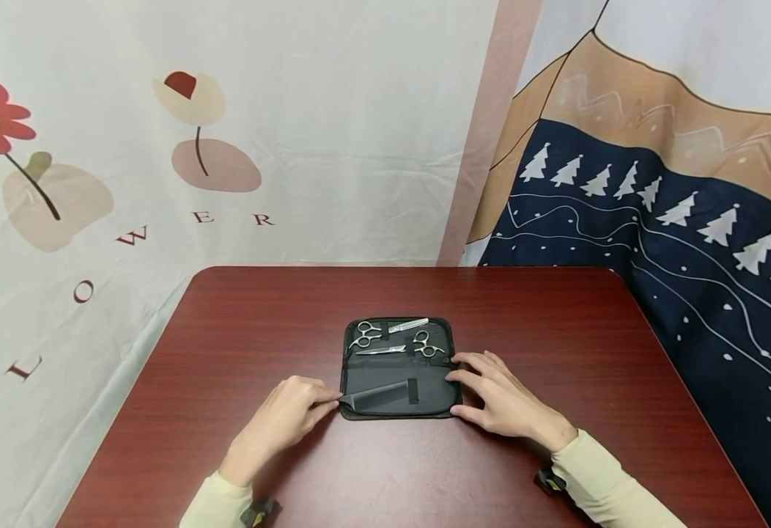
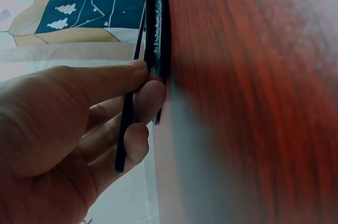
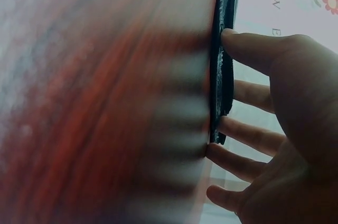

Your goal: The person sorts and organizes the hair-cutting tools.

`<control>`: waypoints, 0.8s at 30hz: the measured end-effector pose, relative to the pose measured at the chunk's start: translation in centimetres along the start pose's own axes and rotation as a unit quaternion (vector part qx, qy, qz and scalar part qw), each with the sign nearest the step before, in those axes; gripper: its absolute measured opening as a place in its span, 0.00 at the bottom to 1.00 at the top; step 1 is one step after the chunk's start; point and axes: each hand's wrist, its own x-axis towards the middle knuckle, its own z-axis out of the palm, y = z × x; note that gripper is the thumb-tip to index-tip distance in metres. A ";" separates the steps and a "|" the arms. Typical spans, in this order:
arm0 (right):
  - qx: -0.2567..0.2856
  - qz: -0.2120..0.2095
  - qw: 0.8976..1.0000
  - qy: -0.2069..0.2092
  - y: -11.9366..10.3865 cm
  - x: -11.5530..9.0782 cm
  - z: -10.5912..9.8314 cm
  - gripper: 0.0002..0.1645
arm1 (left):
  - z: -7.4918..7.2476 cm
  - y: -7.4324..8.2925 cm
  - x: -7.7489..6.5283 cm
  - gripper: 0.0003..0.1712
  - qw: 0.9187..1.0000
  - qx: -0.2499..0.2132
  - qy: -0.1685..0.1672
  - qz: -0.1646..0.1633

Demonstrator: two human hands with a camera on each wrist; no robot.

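Observation:
An unfolded black zip case lies flat on the table. Across its lower half slants a black comb, its far end at a small elastic loop. My left hand pinches the comb's near end at the case's left edge; in the left wrist view the comb runs between thumb and fingers. Along the right edge of the case, the spread fingertips of my right hand rest. Two pairs of silver scissors lie in the upper half: one upper pair and one lower pair.
The reddish-brown wooden table extends around the case on all sides. Behind it hangs a pale curtain with flower prints. To the right is a dark blue cloth printed with white trees.

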 end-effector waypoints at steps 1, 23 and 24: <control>0.000 0.000 1.000 0.001 0.0 0.0 0.0 0.29 | 0.0 0.0 0.0 0.07 1.000 0.001 -0.001 0.002; 0.009 0.011 1.000 -0.006 -0.2 0.2 0.0 0.29 | 0.3 0.2 2.1 0.06 0.997 0.081 0.002 0.020; 0.010 0.012 1.000 -0.006 -0.2 0.2 0.0 0.29 | 0.4 0.2 2.1 0.06 0.997 0.078 0.003 0.021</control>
